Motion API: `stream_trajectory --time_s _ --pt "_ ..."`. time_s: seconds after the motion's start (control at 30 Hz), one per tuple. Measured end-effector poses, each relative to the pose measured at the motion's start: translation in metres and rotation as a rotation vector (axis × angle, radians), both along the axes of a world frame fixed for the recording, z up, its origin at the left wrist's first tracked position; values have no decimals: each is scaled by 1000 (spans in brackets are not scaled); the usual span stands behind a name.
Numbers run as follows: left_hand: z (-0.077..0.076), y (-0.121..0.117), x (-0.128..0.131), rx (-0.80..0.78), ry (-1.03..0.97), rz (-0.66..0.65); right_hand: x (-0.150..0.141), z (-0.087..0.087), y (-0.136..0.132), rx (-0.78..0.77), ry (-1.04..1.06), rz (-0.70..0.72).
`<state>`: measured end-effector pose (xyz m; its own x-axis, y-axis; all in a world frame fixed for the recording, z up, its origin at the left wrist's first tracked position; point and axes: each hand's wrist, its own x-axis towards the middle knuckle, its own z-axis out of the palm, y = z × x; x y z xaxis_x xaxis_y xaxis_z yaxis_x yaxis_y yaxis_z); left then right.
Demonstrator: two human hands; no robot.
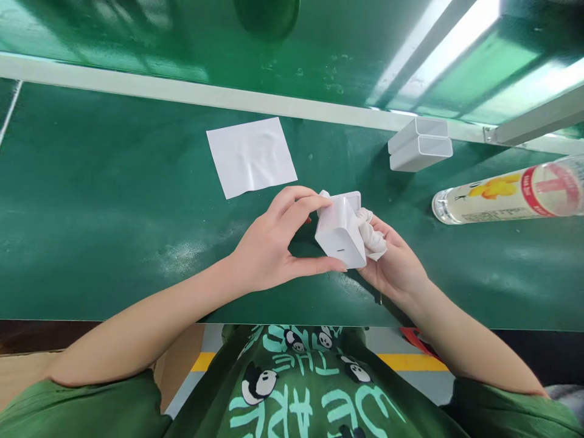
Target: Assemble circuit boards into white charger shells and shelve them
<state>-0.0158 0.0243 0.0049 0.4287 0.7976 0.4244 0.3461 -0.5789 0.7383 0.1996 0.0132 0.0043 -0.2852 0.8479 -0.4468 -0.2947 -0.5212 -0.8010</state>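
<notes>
A small white boxy charger [341, 232] is held above the green table [114, 201], just in front of me. My left hand [274, 243] grips it from the left, thumb under its lower edge and fingers curled over the top. My right hand [392, 264] holds a crumpled white cloth [371, 234] pressed against the charger's right side. A slot shows on the charger's near face.
A flat white square sheet [250, 156] lies on the table behind my hands. Two stacked white rectangular casings [420, 145] sit at the back right by a white rail. A clear bottle [511, 194] with a red and yellow label lies on its side at the right.
</notes>
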Motion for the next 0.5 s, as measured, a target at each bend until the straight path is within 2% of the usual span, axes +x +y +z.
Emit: stream_trajectory --time_s 0.23,0.3,0.37,0.43,0.5 --pt "-1 -2 0 14 25 -31 1 -1 -1 158 -107 -3" --pt "-1 -3 0 -4 15 -35 3 -2 -3 244 -160 -5" --pt "0 -4 1 -100 -21 -21 6 -3 -7 433 -307 -33" --pt "0 -5 2 -276 -78 -32 7 -4 -10 673 -490 -59" --pt "0 -6 4 -435 -151 -81 7 -4 -12 774 -567 -46"
